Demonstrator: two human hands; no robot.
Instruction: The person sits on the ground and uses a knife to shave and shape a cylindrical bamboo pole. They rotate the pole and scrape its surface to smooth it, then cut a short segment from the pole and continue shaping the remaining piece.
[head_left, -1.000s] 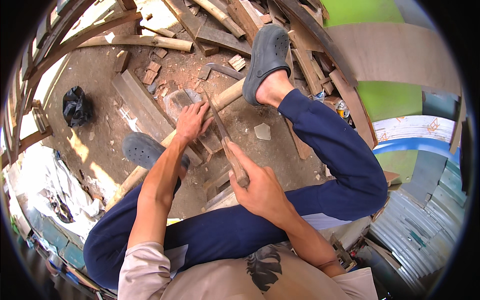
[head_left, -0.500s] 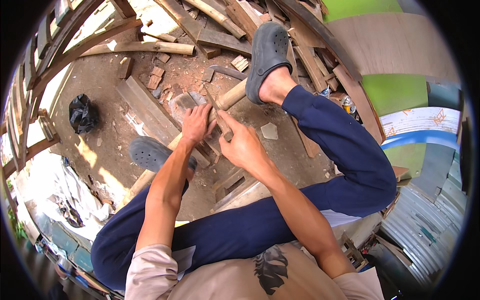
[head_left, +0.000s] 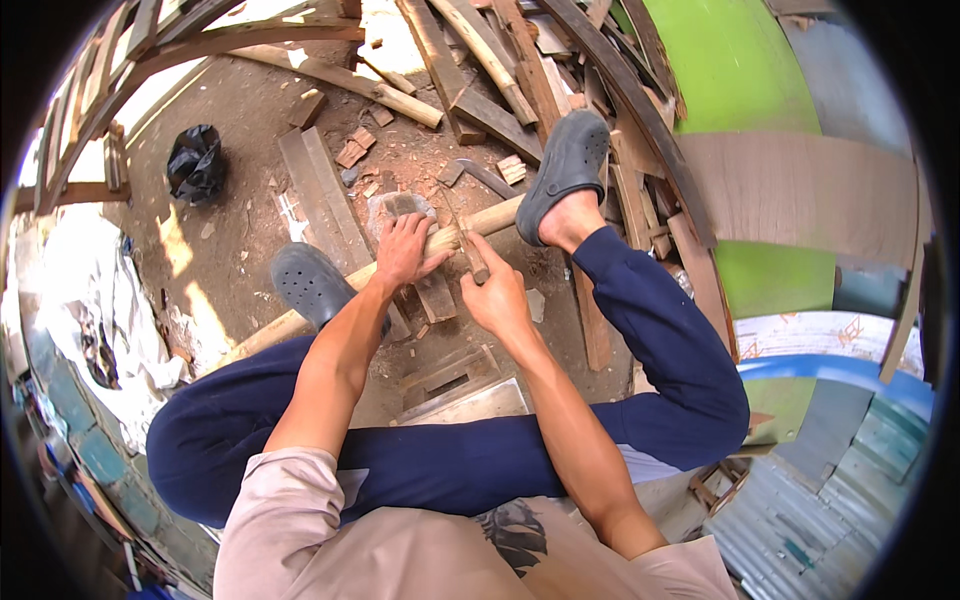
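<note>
A pale round wooden pole (head_left: 495,216) lies slantwise between my feet, across a short wooden board (head_left: 436,297). My left hand (head_left: 402,250) presses down on the pole, its fingers over the top and its thumb along it. My right hand (head_left: 498,300) is closed round the handle of a wooden-handled tool (head_left: 474,258). Its narrow blade, seen nearly edge-on, crosses the pole just right of my left hand; the exact kind of tool is unclear. A greyish stone (head_left: 378,213) sits beyond my left fingers. My grey clogs (head_left: 312,285) rest near the pole on both sides.
Long planks (head_left: 318,185) lie left of the pole. A curved dark blade (head_left: 487,180) and wood chips (head_left: 355,147) lie beyond it. Scrap timber (head_left: 500,125) is heaped at the far right, beside green panels (head_left: 740,70). A black plastic bag (head_left: 196,163) and white cloth (head_left: 100,320) are at left.
The view has shifted, so the scene sits differently. My right hand has tilted the tool, whose blade now shows thinner across the pole. My left hand stays on the pole.
</note>
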